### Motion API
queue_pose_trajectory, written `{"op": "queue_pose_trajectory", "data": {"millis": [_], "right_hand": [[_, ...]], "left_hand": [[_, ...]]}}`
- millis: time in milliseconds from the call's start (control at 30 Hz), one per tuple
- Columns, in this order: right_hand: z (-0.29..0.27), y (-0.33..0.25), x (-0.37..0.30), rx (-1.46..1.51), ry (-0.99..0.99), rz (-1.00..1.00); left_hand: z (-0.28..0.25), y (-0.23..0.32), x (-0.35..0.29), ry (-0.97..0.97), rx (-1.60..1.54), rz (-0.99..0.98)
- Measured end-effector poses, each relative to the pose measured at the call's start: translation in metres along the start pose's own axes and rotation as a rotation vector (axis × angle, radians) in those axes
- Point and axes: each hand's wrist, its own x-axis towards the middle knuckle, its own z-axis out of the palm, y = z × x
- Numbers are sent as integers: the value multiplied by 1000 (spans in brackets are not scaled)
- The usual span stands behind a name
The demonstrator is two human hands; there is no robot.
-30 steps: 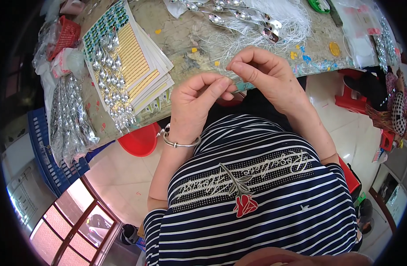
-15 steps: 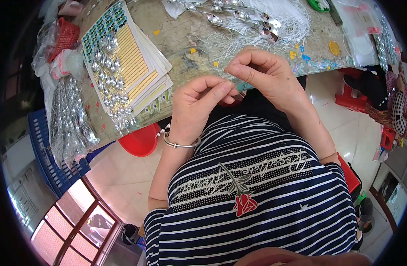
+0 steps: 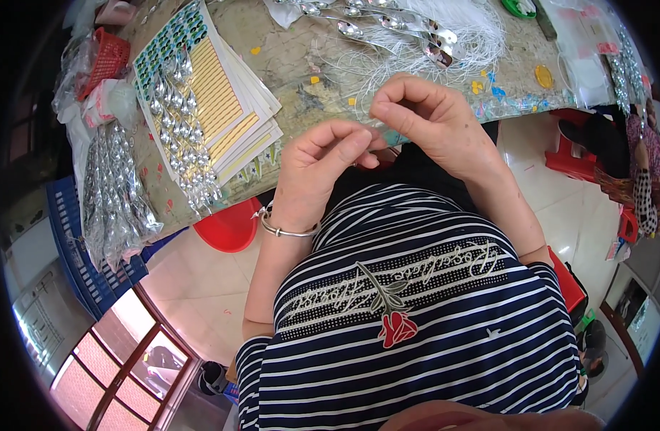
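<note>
Two hands, left hand point(image 3: 323, 169) and right hand point(image 3: 423, 118), pinch one white thread point(image 3: 369, 108).

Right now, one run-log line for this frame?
left hand: fingers pinched, item too small to tell | right hand: pinched close to left, above table edge | nearby: white string bundle, sheets of silver drops

We see an evenly bright scene, lit by soft daylight; the floor point(image 3: 201, 287) shines pale and nearly washed out; the silver pieces point(image 3: 114, 194) throw small hard glints (so do the foil strips near the top). Shadows stay faint; only under the table point(image 3: 287, 57) edge does it darken. Focus holds sharp on the hands; the fisheye bends the table's edges and the window bars point(image 3: 122, 359); a black ring closes the corners; a pink blur sits at the bottom rim.
</note>
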Motion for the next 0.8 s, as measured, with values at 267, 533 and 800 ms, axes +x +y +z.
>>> {"op": "queue_pose_trajectory", "data": {"millis": [267,533,800], "right_hand": [[-1,5,-1,-202,14,-147],[-9,8,-7,-28,65,-17],[2,5,-16,68,28,83]], "left_hand": [[13,-1,1,205,55,128],[12,0,0,241,35,105],[10,-2,0,196,22,79]]}}
